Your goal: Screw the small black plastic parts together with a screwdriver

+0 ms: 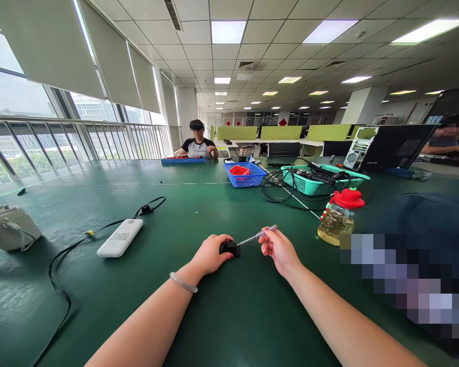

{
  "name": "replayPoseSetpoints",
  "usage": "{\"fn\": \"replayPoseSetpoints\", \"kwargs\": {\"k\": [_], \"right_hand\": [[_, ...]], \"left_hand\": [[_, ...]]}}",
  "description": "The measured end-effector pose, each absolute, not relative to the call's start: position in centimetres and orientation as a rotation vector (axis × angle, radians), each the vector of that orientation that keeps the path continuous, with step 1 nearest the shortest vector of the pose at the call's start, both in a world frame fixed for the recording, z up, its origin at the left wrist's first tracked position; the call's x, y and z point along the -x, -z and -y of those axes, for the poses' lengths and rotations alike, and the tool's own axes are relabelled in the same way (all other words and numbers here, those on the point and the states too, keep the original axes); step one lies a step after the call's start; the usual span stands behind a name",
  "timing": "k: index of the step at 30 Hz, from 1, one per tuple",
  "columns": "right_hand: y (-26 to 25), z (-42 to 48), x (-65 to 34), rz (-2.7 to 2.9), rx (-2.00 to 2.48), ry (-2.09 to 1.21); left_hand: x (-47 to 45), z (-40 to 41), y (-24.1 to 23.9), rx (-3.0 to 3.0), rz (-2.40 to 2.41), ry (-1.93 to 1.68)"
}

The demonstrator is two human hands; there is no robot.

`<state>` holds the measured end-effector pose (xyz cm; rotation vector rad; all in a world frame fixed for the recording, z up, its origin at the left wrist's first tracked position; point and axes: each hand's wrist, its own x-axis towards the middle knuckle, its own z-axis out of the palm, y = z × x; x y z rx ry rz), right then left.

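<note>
A wide green desk [99, 316] fills an open office, with a seated person [198, 145] at its far end behind a long blue tray [183, 160]. Across the middle stand a blue basket [245, 178] holding a red tub, a green basket [321, 181] of black cables and an open computer case [382, 148]. Nearer, a white power bank [120, 237] lies on its cable to the left, and a jar with a red apple-shaped lid [338, 216] stands to the right.

At the front, the left hand [212, 254] is closed over a small black part [230, 248], pressing it flat to the desk just ahead of the wearer. The right hand [279, 248] pinches a slim screwdriver [257, 236] by its clear handle, fingers folded tight around it, the shaft slanting down so that the tip meets the black part.

Judging by the tip seated on the part, the screw work appears under way rather than finished; no loosened screw or opened cover can be seen, and the part looks whole.
</note>
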<state>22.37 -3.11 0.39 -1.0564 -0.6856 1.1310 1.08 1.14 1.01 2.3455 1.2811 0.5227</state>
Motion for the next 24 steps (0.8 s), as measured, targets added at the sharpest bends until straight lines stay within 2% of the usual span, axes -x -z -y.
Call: {"fn": "replayPoseSetpoints", "kwargs": {"k": [12, 24], "right_hand": [[-0.31, 2.89, -22.62, 0.744, 1.066, -1.128], [0.06, 2.64, -22.62, 0.966, 1.133, -0.901]], "left_hand": [[-1.12, -1.19, -0.99, -2.334, -1.273, -0.534], [-1.09, -1.22, -0.75, -2.346, -1.252, -0.551]]}}
